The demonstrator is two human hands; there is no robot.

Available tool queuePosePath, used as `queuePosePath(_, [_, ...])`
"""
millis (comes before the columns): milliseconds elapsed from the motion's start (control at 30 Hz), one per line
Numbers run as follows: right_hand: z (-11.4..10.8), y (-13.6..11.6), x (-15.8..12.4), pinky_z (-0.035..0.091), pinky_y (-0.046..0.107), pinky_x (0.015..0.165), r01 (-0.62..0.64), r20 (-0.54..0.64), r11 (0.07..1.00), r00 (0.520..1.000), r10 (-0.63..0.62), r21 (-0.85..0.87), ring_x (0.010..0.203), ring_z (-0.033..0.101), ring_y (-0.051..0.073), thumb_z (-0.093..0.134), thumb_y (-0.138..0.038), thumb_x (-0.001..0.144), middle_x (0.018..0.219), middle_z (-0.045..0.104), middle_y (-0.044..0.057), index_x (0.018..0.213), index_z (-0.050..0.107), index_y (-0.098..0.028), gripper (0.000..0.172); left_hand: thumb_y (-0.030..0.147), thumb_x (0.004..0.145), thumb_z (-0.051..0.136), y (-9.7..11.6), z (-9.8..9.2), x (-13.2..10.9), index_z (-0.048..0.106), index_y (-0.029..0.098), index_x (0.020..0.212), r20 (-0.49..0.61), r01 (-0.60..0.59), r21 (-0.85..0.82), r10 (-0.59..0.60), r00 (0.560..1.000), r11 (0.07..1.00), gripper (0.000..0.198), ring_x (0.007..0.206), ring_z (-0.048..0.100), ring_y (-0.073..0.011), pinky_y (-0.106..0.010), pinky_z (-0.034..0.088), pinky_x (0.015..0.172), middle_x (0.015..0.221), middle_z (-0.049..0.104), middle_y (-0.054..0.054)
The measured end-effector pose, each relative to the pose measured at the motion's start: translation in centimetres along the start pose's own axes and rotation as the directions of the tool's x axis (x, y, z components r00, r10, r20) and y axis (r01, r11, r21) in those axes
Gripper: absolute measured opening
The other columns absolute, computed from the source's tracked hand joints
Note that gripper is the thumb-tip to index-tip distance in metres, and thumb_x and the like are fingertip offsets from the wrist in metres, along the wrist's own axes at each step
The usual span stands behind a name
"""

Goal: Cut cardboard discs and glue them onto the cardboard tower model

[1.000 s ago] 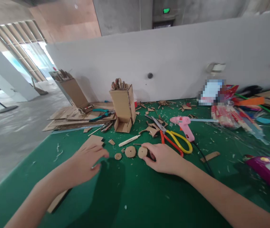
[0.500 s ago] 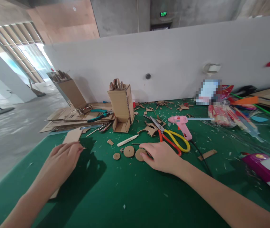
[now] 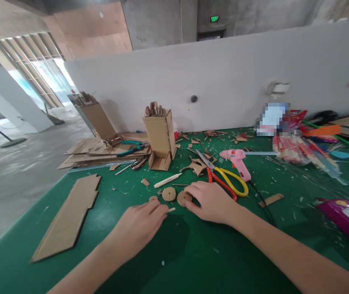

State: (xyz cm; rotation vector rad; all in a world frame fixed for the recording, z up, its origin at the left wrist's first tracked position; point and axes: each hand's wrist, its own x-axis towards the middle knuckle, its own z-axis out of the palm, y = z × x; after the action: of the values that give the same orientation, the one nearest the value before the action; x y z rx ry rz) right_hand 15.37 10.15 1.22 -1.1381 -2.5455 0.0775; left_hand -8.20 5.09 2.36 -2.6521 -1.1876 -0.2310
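Three round cardboard discs lie in a row on the green mat (image 3: 174, 261). My right hand (image 3: 213, 202) rests on the mat with its fingers curled round the largest disc (image 3: 183, 197) at the row's right end. A middle disc (image 3: 168, 193) lies just left of it. My left hand (image 3: 140, 222) has its fingers drawn together, and their tips touch the smallest disc (image 3: 153, 199). A thin pale stick (image 3: 171, 209) pokes out from those fingertips.
A long cardboard strip (image 3: 67, 216) lies at the left by the mat's edge. Behind the discs are a white stick (image 3: 167, 180), orange-and-yellow scissors (image 3: 226, 181), a pink glue gun (image 3: 238, 160) with its cord, an upright cardboard box (image 3: 159, 136), stacked cardboard sheets (image 3: 101, 153) and scraps.
My left hand went left to the cardboard strip, left it lying by the mat's edge, then came back right to the small disc. My right hand stayed on the large disc.
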Motion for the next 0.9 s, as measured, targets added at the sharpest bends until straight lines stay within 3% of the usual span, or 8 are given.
queuePosePath(67, [0.1,0.1,0.0,0.038,0.027,0.06,0.01,0.016,1.0,1.0,-0.009,-0.016,0.079,0.061,0.017,0.045,-0.036,0.092,0.085,0.067,0.003,0.09,0.063,-0.018,0.026,0.02,0.093,0.039,1.2,0.6,1.0,0.059,0.023,0.094,0.109,-0.012,0.01,0.01,0.994,1.0,0.02,0.074,0.061,-0.0176,-0.027,0.046,0.056,0.084,0.062,-0.002])
queuePosePath(133, [0.3,0.2,0.1,0.037,0.027,0.06,0.0,0.012,0.999,1.0,0.001,-0.042,0.077,0.06,0.016,0.044,-0.032,0.092,0.083,0.067,0.002,0.086,0.063,-0.018,0.025,0.022,0.092,0.042,1.5,1.0,1.6,0.059,0.023,0.093,0.119,0.0,0.022,-0.003,0.993,1.0,0.017,0.082,0.06,-0.0207,-0.031,0.048,0.064,0.089,0.062,-0.003])
queuePosePath(300, [0.3,0.8,0.7,0.039,0.031,0.072,-0.039,-0.064,0.978,0.998,0.027,-0.205,0.091,0.055,0.021,0.04,-0.022,0.093,0.091,0.065,0.007,0.093,0.065,-0.015,0.025,0.028,0.094,0.036,-2.0,1.2,2.7,0.057,0.019,0.099,-0.027,0.205,-0.061,-0.207,0.978,0.977,0.023,0.092,0.056,-0.0232,-0.04,0.047,0.082,0.097,0.061,-0.007])
queuePosePath(400, [0.5,1.2,0.9,0.038,0.037,0.078,-0.067,-0.042,0.937,0.998,0.056,-0.343,0.097,0.052,0.026,0.043,-0.021,0.092,0.103,0.063,0.012,0.099,0.065,-0.014,0.024,0.035,0.09,0.042,-5.3,0.9,3.9,0.052,0.014,0.113,-0.163,0.464,-0.15,-0.484,0.86,0.873,0.032,0.103,0.054,-0.0274,-0.042,0.047,0.085,0.107,0.058,-0.012])
queuePosePath(467, [0.6,1.3,1.1,0.038,0.037,0.077,-0.085,-0.011,0.925,0.996,0.087,-0.37,0.093,0.053,0.026,0.044,-0.021,0.092,0.099,0.064,0.011,0.095,0.066,-0.015,0.022,0.037,0.088,0.045,-6.7,0.6,5.0,0.05,0.014,0.117,-0.195,0.511,-0.236,-0.556,0.808,0.826,0.037,0.099,0.057,-0.0256,-0.039,0.048,0.084,0.111,0.056,-0.013])
queuePosePath(567, [0.8,1.3,1.1,0.038,0.036,0.075,-0.097,0.001,0.926,0.995,0.104,-0.365,0.089,0.055,0.025,0.043,-0.018,0.092,0.093,0.064,0.011,0.09,0.064,-0.014,0.022,0.045,0.085,0.046,-7.2,0.5,6.9,0.052,0.015,0.115,-0.165,0.496,-0.287,-0.552,0.817,0.82,0.043,0.089,0.06,-0.023,-0.036,0.049,0.078,0.111,0.058,-0.012])
queuePosePath(700, [0.7,0.9,1.2,0.037,0.033,0.069,-0.145,-0.001,0.925,0.988,0.155,-0.352,0.081,0.059,0.023,0.04,-0.014,0.092,0.086,0.065,0.012,0.091,0.059,-0.011,0.02,0.048,0.077,0.057,-6.3,2.3,9.6,0.055,0.013,0.113,-0.042,0.541,-0.343,-0.588,0.807,0.767,0.05,0.091,0.062,-0.0254,-0.034,0.048,0.075,0.108,0.063,-0.015])
queuePosePath(900, [0.0,0.7,1.3,0.027,0.03,0.049,-0.209,0.018,0.918,0.973,0.228,-0.337,0.054,0.059,0.02,0.035,-0.013,0.092,0.064,0.065,0.006,0.105,0.057,-0.009,0.026,0.032,0.08,0.052,-6.9,4.7,11.3,0.064,0.018,0.083,-0.021,0.508,-0.413,-0.565,0.825,0.756,0.018,0.073,0.064,-0.0194,-0.028,0.046,0.066,0.08,0.07,-0.006])
